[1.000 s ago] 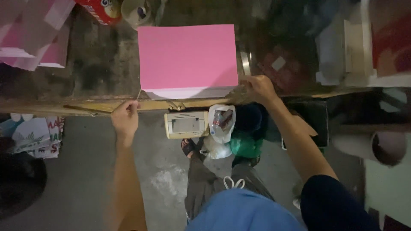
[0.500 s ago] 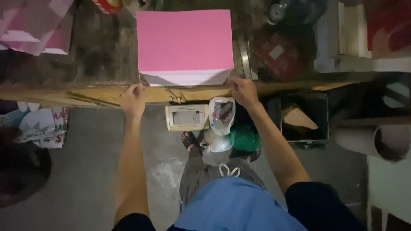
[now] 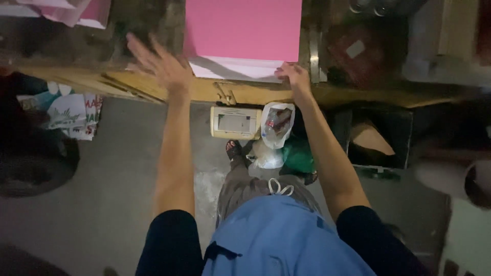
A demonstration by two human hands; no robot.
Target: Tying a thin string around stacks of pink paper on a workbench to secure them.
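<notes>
A pink sheet [image 3: 243,30] lies on top of a white stack [image 3: 232,69] on the dark workbench [image 3: 148,30]. My right hand [image 3: 294,77] rests on the near right corner of that stack, fingers pressed down on its edge. My left hand [image 3: 161,64] is spread open and blurred over the bench's wooden front edge [image 3: 153,84], just left of the stack, holding nothing.
More pink sheets [image 3: 76,10] lie at the bench's far left. Below the bench stand a beige box [image 3: 235,122], a white plastic bag [image 3: 276,122], a green bag [image 3: 296,156], a dark crate [image 3: 381,138] and printed bags [image 3: 71,115]. A metal strip [image 3: 314,53] runs right of the stack.
My left hand has left the bench edge, opened wide and swung up and left. My right hand stays on the stack's corner. The view has dropped closer to the bench.
</notes>
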